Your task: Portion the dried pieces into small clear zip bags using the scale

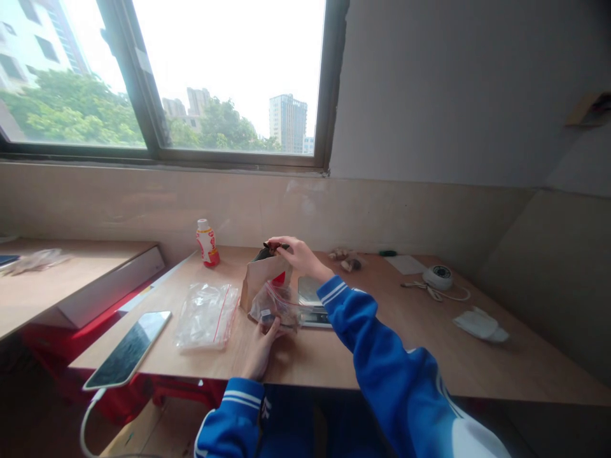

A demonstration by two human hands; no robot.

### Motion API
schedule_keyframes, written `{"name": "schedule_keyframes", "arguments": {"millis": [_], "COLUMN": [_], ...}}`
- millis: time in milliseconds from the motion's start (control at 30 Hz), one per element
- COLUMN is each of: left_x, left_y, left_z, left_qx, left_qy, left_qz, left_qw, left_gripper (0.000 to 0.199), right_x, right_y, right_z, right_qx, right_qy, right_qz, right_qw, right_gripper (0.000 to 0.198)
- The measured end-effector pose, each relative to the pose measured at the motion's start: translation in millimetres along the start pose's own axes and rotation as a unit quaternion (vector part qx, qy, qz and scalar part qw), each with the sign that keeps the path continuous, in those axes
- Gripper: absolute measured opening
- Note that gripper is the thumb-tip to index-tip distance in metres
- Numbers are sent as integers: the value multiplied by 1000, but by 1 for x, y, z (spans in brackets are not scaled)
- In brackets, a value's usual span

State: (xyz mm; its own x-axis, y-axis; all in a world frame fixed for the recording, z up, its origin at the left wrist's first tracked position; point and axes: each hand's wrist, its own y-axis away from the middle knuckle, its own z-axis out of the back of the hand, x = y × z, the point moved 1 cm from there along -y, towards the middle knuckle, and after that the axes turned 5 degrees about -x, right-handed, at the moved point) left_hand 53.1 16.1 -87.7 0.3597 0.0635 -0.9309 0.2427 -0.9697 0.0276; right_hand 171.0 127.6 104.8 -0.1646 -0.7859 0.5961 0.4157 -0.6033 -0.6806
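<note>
My left hand (261, 346) is closed on the lower edge of a clear zip bag (286, 313), its thumb lying over the plastic. Inside the bag sits a small dark piece with a white label. Behind the bag stands an open cardboard box (260, 275), with something dark and a bit of red showing in it. My right hand (300, 256) reaches over the box top, fingers pinched on a dark thing too small to make out. Right of the box, partly behind my right forearm, lies a flat silver scale (309, 292).
A stack of clear zip bags (203, 318) and a phone (128, 350) on a cable lie left. A red-and-white bottle (207, 243) stands behind. Rightward are small bagged items (351, 264), a white dome camera (437, 277) with cable, and a crumpled white wad (480, 324).
</note>
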Motion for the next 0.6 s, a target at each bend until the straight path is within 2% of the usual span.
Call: {"name": "schedule_keyframes", "arguments": {"millis": [167,333,433,500,600], "left_x": [0,-1,0,0,1], "left_y": [1,1,1,1,1], "left_z": [0,0,1,1,0], "left_qx": [-17,-2,-5,-4,10], "left_qy": [0,-6,2,4,0], "left_qz": [2,5,10,12,8], "left_qw": [1000,1000,1000,1000,1000], "left_gripper": [39,40,41,42,45], "right_x": [-2,6,12,13,8], "right_y": [-2,3,11,20,40], "right_z": [0,2,9,14,16], "right_qx": [-38,-44,-67,-21,157], "right_qy": [-1,-21,-69,-121,-130], "right_qz": [-34,-29,-60,-104,-174], "right_qw": [999,998,994,987,963], "right_gripper": [29,21,22,22,25]}}
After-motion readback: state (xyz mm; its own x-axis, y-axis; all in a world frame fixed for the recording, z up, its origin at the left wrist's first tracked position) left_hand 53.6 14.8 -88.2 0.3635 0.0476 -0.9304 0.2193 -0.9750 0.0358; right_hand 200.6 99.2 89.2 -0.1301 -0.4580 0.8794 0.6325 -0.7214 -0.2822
